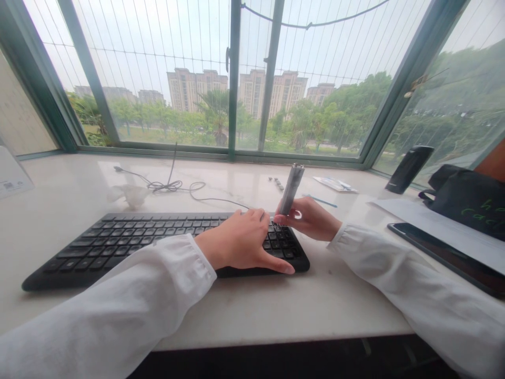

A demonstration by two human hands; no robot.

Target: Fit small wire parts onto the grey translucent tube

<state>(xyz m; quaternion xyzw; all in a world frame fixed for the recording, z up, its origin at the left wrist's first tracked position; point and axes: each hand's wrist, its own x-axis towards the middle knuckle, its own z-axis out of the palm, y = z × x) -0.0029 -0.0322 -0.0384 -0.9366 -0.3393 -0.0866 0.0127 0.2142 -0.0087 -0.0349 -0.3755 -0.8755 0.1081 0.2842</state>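
A black keyboard [130, 237] lies at a slant on the white counter. My left hand [246, 239] rests palm down across its right part, thumb stretched toward the front edge and fingers reaching to the back keys. Closed round a grey cylindrical tool [292, 189], my right hand [311, 217] is over the keyboard's back right corner. The tool stands nearly upright, leaning a little right, with small metal points at its upper end. Its lower tip is down among the keys, hard to make out behind my fingers.
Behind the keyboard are a crumpled white tissue [132, 196], a coiled black cable [168, 185] and several small grey pieces [278, 184]. To the right lie a small white packet [335, 184], a blue stick [321, 201], a phone [442, 255], a black case [408, 168] and a black pouch [469, 197].
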